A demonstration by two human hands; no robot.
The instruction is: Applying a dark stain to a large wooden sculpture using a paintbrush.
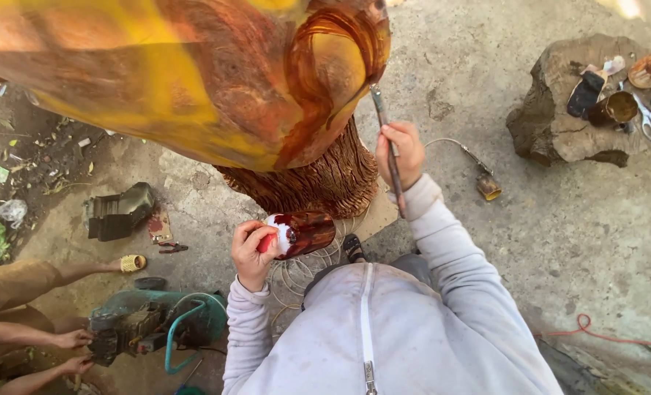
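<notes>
Brush (385,135) pinched in right hand (401,152), tip touching glossy carving (215,80) at its lower edge; bottle (301,232) of dark stain gripped in left hand (254,252) below. Best worked in light strokes along the grain, reloading sparingly, bottle kept level

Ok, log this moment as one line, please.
left hand: holds dark red stain bottle | right hand: holds thin brush at glossy amber carved wood sculpture | nearby: another person's hands on green machine
</notes>
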